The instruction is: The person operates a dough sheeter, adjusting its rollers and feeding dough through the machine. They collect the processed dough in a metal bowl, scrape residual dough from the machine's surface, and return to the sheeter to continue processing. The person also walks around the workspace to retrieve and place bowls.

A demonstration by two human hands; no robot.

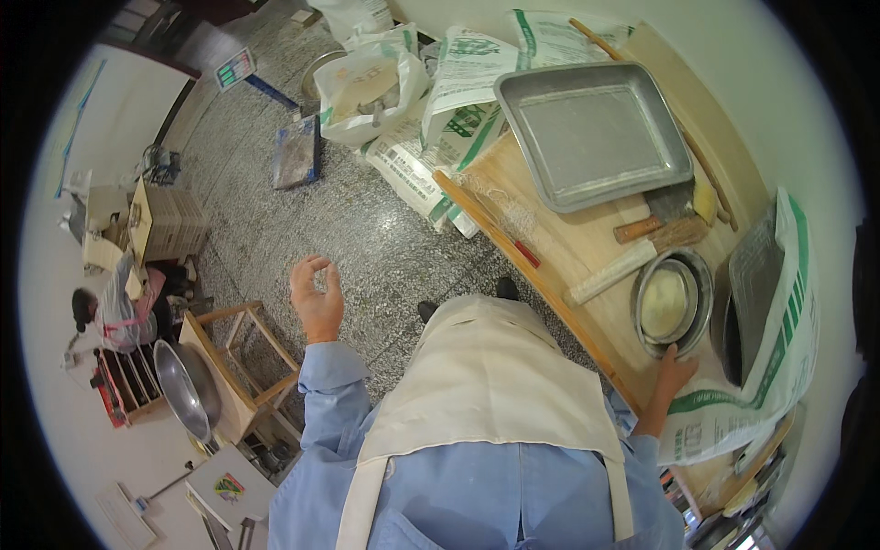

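At the near right of the wooden worktable, my right hand [676, 370] grips the near rim of a metal bowl [702, 312]. A smaller bowl sits inside it with a pale, rounded mass, perhaps dough [662, 306]. Part of my right hand's grip is hidden by the rim. My left hand [317, 299] hangs in the air over the speckled floor, its fingers loosely curled and nothing visible in them. Left of the bowl lies a pale rolling pin [612, 275], beside a brush [680, 235] and a scraper with a wooden handle [639, 229].
A large rectangular metal tray [587, 137] rests on the table's far part. White-and-green sacks [467, 82] stand beyond; another sack [733, 412] is at right by dark pans [747, 302]. Left are a wooden stool [247, 357], a steel basin [188, 390] and a seated person [128, 307].
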